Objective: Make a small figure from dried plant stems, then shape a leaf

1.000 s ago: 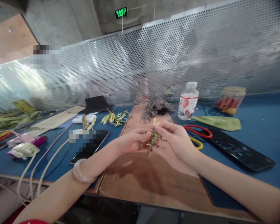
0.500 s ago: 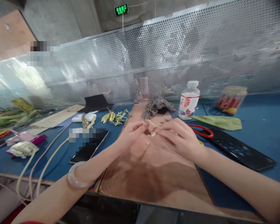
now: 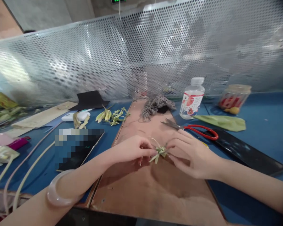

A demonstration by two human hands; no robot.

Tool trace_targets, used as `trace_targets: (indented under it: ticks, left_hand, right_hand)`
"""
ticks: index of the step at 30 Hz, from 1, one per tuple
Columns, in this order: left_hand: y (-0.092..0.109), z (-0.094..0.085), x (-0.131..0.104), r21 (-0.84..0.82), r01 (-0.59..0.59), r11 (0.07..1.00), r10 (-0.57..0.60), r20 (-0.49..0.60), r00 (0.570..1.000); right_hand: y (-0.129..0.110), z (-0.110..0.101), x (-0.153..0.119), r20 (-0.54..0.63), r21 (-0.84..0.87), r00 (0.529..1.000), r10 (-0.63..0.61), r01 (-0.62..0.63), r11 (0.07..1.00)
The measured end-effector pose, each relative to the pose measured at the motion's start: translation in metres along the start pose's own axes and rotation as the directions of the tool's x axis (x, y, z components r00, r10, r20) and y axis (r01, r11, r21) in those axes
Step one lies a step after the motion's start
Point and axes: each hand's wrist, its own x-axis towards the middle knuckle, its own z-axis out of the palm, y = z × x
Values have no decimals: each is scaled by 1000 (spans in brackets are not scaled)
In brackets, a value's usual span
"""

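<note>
Between my two hands is a small bundle of pale green leaf strips (image 3: 160,152), with short ends sticking out on several sides. My left hand (image 3: 136,150) pinches its left side with thumb and forefinger. From the right, the fingertips of my right hand (image 3: 187,153) close on the other side of the bundle. Just beyond my right hand lie red-handled scissors (image 3: 202,129), blades pointing left over the brown board (image 3: 132,191). Farther back on the board sits a heap of grey yarn (image 3: 155,106).
Right of the board are a plastic bottle (image 3: 192,99), a jar (image 3: 235,97), a green husk (image 3: 226,122) and a dark phone (image 3: 247,152). Leftward lie husk pieces (image 3: 110,116), another phone (image 3: 91,147), a white device (image 3: 69,116) and cables (image 3: 30,166). A perforated metal screen (image 3: 108,62) stands behind.
Both hands are lower and nearer, and the leaf bundle now shows plainly between the fingers. The scissors' blades have come into sight. The view has tilted downward.
</note>
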Motion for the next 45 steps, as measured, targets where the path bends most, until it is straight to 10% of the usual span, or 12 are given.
trace_targets:
  ticks: [12, 23, 45]
  left_hand:
    - [-3, 12, 4, -46, -2, 999, 2, 1, 1000]
    - [7, 14, 2, 328, -160, 931, 186, -48, 981]
    - [6, 18, 3, 336, -156, 929, 213, -139, 967]
  right_hand:
    - [10, 20, -5, 54, -21, 999, 10, -9, 1000]
    - [6, 10, 8, 195, 54, 975, 107, -120, 991]
    - [10, 21, -6, 57, -116, 998, 5, 1, 993]
